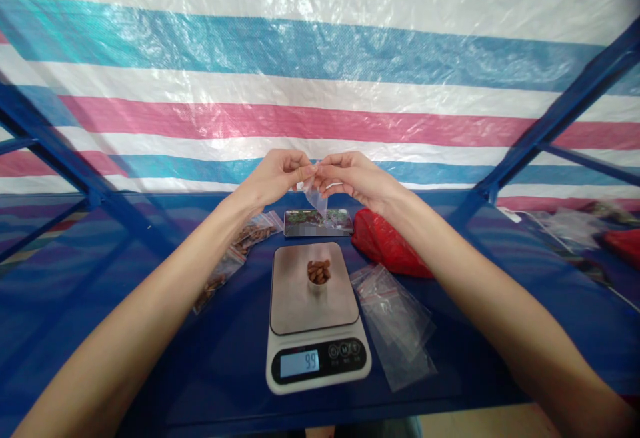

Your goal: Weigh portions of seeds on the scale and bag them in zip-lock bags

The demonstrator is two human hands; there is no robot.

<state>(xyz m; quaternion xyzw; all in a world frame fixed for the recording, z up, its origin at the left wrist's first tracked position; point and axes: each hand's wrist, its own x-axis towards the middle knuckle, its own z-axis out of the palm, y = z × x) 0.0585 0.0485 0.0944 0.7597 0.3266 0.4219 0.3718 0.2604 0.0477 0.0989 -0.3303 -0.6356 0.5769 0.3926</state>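
Note:
My left hand and my right hand meet above the back of the blue surface, fingertips pinched together on a clear plastic zip bag that hangs down between them. Below and nearer to me stands a kitchen scale with a steel plate; its lit display reads 9.9, though the decimal point is faint. On the plate sits a small cup heaped with almonds. Behind the scale a phone lies with a picture on its screen.
Filled zip bags of brown nuts lie left of the scale, partly behind my left forearm. Flat clear bags are piled to its right. A red plastic bag rests behind them. Blue metal frame bars and a striped tarp enclose the surface.

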